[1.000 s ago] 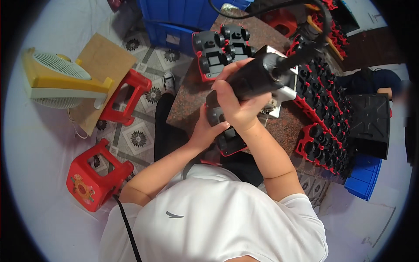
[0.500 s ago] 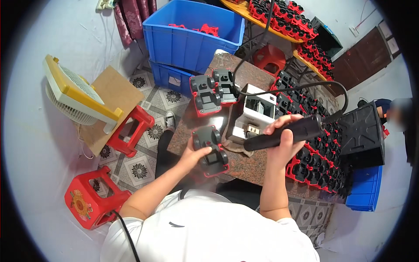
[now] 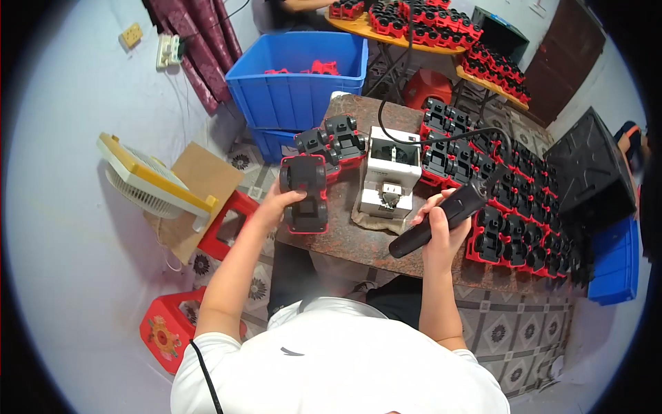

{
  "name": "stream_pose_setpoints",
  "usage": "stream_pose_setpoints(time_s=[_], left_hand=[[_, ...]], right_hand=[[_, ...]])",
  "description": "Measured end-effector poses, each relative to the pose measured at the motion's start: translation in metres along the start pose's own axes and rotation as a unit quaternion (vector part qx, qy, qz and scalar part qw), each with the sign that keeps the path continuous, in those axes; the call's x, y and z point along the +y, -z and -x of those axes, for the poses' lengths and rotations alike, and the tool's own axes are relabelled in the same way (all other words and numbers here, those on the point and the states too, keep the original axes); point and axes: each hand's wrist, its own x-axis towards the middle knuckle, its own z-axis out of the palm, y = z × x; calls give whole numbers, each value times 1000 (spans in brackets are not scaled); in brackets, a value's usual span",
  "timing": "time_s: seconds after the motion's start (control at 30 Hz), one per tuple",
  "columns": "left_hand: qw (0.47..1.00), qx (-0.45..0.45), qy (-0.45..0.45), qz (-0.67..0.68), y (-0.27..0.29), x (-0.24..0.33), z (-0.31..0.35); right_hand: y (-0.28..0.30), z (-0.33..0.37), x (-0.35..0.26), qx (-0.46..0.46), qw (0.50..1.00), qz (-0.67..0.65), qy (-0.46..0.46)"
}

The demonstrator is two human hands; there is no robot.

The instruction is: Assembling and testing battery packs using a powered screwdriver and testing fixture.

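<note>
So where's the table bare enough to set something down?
The tabletop is bare in front of the white machine, between the dark unit in the left hand and the black tool. Rows of similar units crowd its right side.

We lose part of the left hand (image 3: 276, 204) behind the red-and-black chassis (image 3: 307, 178) and part of the black tool (image 3: 415, 239) in the right hand (image 3: 445, 238); the top edge crops a co-worker's arm (image 3: 307, 4)

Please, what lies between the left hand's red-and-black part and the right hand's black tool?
In the head view, a white machine stands on the table between the part and the tool.
</note>
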Motion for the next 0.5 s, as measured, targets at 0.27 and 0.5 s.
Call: stream_pose_setpoints(time_s=[0.27,0.5], left_hand=[[886,-306,104,-333,8,102,-61],[806,-424,197,-363,25,85,-112]], right_hand=[[5,13,-11,-9,999,31,-20],[-6,2,-12,13,995,57,-81]])
